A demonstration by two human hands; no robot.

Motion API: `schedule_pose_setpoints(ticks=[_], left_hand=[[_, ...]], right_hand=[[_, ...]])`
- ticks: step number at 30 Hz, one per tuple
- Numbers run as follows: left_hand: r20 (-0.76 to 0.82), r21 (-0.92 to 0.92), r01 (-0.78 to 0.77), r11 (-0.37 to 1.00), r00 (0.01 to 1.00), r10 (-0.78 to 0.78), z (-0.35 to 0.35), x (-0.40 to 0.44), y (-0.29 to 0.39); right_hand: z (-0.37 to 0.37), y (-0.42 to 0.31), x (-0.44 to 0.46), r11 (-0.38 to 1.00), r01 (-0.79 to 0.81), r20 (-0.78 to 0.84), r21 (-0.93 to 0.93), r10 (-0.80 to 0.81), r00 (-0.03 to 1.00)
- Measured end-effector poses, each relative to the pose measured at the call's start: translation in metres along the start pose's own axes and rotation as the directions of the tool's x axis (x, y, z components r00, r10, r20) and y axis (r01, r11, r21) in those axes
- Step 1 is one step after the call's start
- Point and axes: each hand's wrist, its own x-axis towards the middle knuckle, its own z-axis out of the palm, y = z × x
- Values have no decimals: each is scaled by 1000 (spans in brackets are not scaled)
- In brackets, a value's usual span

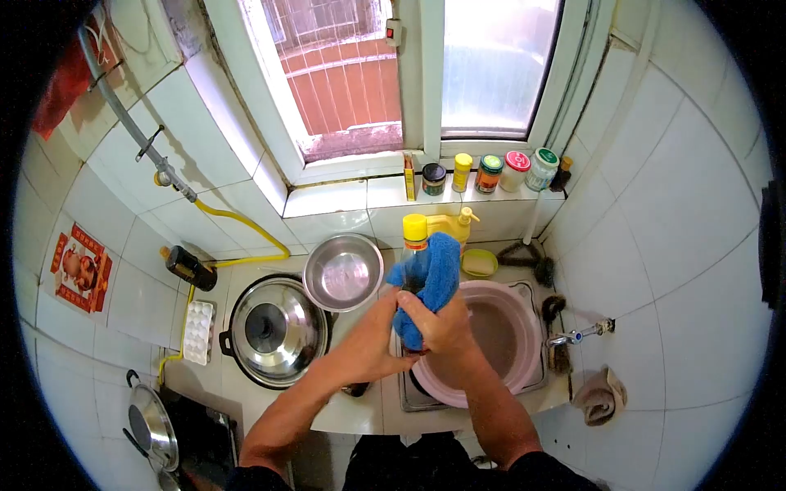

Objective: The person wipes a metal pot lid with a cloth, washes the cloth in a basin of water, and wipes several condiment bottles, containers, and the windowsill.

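In front of me, over the counter and the left side of the basin, both my hands are closed around a clear bottle with a yellow cap [415,228]. A blue cloth [443,266] is wrapped against the bottle's right side and front. My left hand [370,337] grips the bottle low on its left; some of its fingers are hidden behind. With its thumb across the front, my right hand [442,327] presses the cloth onto the bottle. Just beneath is a pink basin [536,344] holding cloudy water.
A steel bowl [343,272] and a lidded pan [274,331] stand left. Behind are a yellow pump bottle [450,225] and a green soap dish [480,263]. Several jars [489,174] line the sill. A tap [577,336] juts from the right wall.
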Motion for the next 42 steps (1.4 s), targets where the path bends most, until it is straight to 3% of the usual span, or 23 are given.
schedule_pose_setpoints(ticks=[2,4,6,8,10,13,14,16,18,19,20,22,24,26,28,29,30,32,34,36,37,40,42], left_hand=[[63,99,-71,993,996,64,-20,-3,-6],[56,-260,252,932,968,-246,-36,-1,-18],[-255,-343,127,931,941,-222,-36,10,-7],[-155,-641,124,757,946,-285,-27,27,6],[-157,-646,226,729,895,-417,-12,34,16],[-139,-608,363,706,827,-545,-6,26,16],[-210,-593,326,736,819,-533,-1,24,10],[-265,-581,301,756,809,-525,4,20,6],[-313,-601,300,741,765,-563,4,17,5],[-359,-725,181,665,724,-589,11,17,-3],[-365,-725,182,664,716,-595,16,15,-6],[-378,-824,98,558,640,-669,24,7,-6],[-443,-713,157,684,655,-612,36,-5,-2],[-512,-714,-14,700,692,-509,53,-19,3],[-524,-663,-12,748,722,-452,70,-33,10],[-515,-634,-28,773,761,-395,80,-41,10],[-548,-535,-75,842,789,-277,90,-50,5],[-586,-345,-91,934,798,-138,94,-67,3],[-610,-289,-91,953,784,-110,89,-86,9],[-514,-349,49,936,825,-234,87,-118,10],[-530,-352,29,935,818,-225,79,-129,14],[-665,-501,-173,848,704,-249,71,-158,18],[-705,-482,-296,825,690,-164,50,-179,20]], right_hand=[[-6,-3,2,999,-39,46,18,38,998],[-6,-14,-6,980,-153,85,129,143,986],[-1,-26,-9,956,-157,154,248,121,981],[5,-32,-10,908,-202,232,366,121,965],[5,-31,-17,910,-371,389,183,279,878],[12,-17,-25,903,-379,387,204,281,878],[13,-14,-24,926,-328,373,188,242,896],[8,1,-36,881,-459,411,118,377,830],[9,18,-56,956,-287,348,56,251,903],[8,26,-66,943,-323,316,86,281,906],[7,40,-77,941,-328,327,86,284,901],[3,76,-98,975,-193,187,114,170,967],[-3,100,-123,931,-296,139,214,270,953],[-1,105,-129,869,-385,95,310,375,922],[8,98,-129,363,-555,222,749,650,726],[20,92,-127,476,-536,136,697,646,751],[19,103,-133,469,-550,153,691,650,745],[15,131,-154,145,-539,397,829,527,751],[20,128,-160,142,-589,378,796,642,667],[9,142,-173,113,-818,380,565,843,380],[7,133,-169,-39,-805,425,592,864,271],[5,99,-155,-68,-890,484,452,856,181],[-2,107,-159,-30,-896,455,443,869,196]])
